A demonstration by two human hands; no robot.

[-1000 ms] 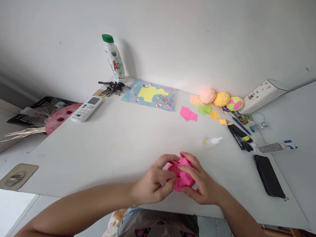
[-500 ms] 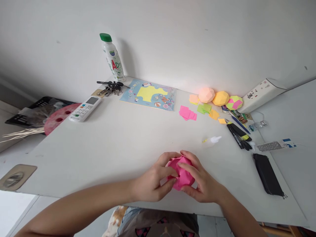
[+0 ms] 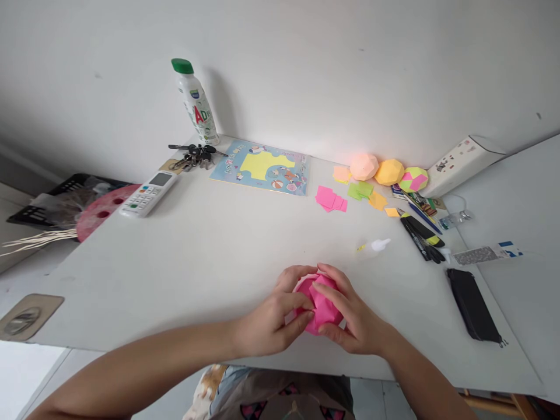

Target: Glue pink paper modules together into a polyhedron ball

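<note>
A faceted pink paper ball (image 3: 326, 312) is between both hands near the table's front edge. My left hand (image 3: 280, 315) grips its left side, thumb and index finger pinched together at a seam. My right hand (image 3: 352, 318) wraps round its right side, fingers on top and thumb below. Beyond lie pink paper pieces (image 3: 331, 199), green pieces (image 3: 360, 190) and orange pieces (image 3: 377, 201). Three finished-looking balls, a peach one (image 3: 364, 167), an orange one (image 3: 389, 172) and a pink-and-green one (image 3: 413, 179), sit by the wall. A small glue bottle (image 3: 377, 246) lies ahead of my right hand.
On the left are a remote (image 3: 147, 194), keys (image 3: 196, 156) and an upright bottle (image 3: 196, 108). A blue paper pack (image 3: 262, 168) lies at the back. Along the right are a white box (image 3: 459, 165), a cutter (image 3: 422, 229), pens and a black pouch (image 3: 473, 306).
The view has shifted slightly. Both hands keep nearly the same grip on the pink ball, with only small finger movement.
</note>
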